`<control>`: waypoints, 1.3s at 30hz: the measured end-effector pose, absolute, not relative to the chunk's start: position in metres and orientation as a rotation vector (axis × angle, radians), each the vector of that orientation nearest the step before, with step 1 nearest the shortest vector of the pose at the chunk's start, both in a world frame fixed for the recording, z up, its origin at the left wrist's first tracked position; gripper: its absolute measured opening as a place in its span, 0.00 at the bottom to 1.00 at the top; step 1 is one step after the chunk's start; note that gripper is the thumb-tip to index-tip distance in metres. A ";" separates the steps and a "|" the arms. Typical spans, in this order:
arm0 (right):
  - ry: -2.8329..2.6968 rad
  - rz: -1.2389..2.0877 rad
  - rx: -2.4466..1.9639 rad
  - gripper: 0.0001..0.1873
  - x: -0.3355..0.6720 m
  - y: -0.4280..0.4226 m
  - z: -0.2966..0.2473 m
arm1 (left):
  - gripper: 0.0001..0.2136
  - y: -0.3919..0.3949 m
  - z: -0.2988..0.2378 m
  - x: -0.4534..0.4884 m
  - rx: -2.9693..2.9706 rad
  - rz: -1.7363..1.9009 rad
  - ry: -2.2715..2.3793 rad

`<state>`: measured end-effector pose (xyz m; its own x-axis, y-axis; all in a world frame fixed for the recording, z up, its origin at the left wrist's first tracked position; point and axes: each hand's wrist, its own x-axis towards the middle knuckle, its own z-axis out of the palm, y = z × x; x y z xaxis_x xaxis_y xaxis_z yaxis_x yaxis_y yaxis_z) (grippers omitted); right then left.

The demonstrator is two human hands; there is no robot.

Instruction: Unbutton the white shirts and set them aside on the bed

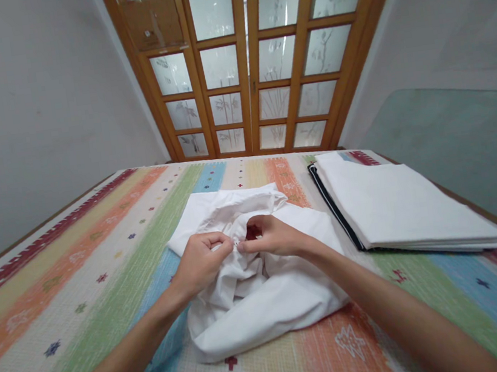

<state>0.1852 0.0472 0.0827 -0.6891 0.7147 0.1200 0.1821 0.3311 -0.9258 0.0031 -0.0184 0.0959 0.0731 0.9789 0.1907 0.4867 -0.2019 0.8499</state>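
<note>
A white cloth [267, 324] lies bunched on the table, with a gathered, crumpled middle and flatter parts spreading behind and to the right. My left hand [205, 259] is closed, pinching the cloth's gathered middle between thumb and curled fingers. From the right, my right hand [273, 234] pinches the same spot, its thumb and fingertips almost touching those of the left. Something tiny shows between the fingertips, too small to make out. Whether the cloth is a garment or a cover I cannot tell.
A stack of folded white cloth [396, 197] with a black layer along its left edge lies at the right. Beneath everything is a striped tablecloth [115, 252]. Wooden doors with glass panes [219, 68] stand behind the table, between pale walls [27, 105].
</note>
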 end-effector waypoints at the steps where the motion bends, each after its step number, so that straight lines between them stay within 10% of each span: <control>1: -2.091 1.331 -0.804 0.12 0.185 0.046 0.084 | 0.12 -0.018 0.095 0.004 1.757 1.065 1.459; 39: -1.953 0.955 -0.804 0.04 0.188 0.052 0.095 | 0.13 -0.022 0.105 -0.008 2.089 1.046 1.532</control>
<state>0.1876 0.0521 0.0948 -0.4772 0.7933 0.3780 0.1887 0.5126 -0.8376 -0.0079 -0.0220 0.1049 0.1444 0.9232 0.3562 0.6677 -0.3565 0.6535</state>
